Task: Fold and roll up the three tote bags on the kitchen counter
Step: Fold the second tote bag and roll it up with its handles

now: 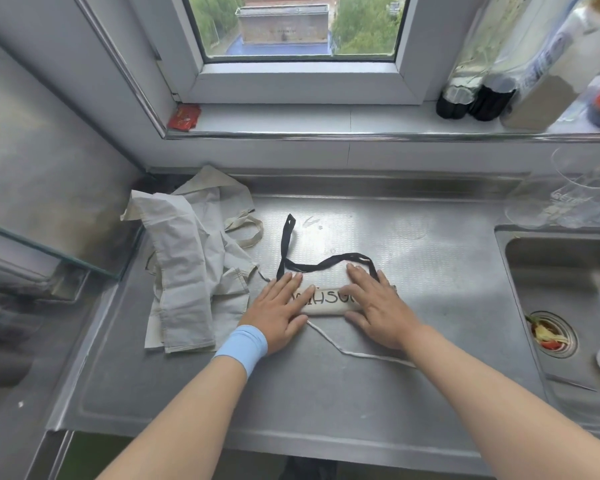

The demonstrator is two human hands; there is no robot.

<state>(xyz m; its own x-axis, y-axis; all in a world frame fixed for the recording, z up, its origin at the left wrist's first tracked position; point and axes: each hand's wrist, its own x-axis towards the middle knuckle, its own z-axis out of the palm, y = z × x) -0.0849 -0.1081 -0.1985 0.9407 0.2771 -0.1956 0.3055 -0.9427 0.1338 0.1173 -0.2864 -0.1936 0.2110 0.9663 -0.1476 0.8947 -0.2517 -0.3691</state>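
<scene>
A cream tote bag with black lettering (326,303) lies rolled into a tight cylinder on the steel counter (326,393). Its black straps (312,266) trail away toward the wall. My left hand (278,308) presses flat on the roll's left end, and my right hand (378,306) presses flat on its right end. A white cord (343,351) runs from under the roll toward me. To the left lies a crumpled heap of plain cream tote bags (191,261) with loose handles.
A sink (565,292) with food scraps in its drain sits at the right. Upturned glasses (575,192) stand behind it. Bottles (478,95) and a red packet (184,117) rest on the windowsill. A glass-edged surface (49,251) borders the counter at the left.
</scene>
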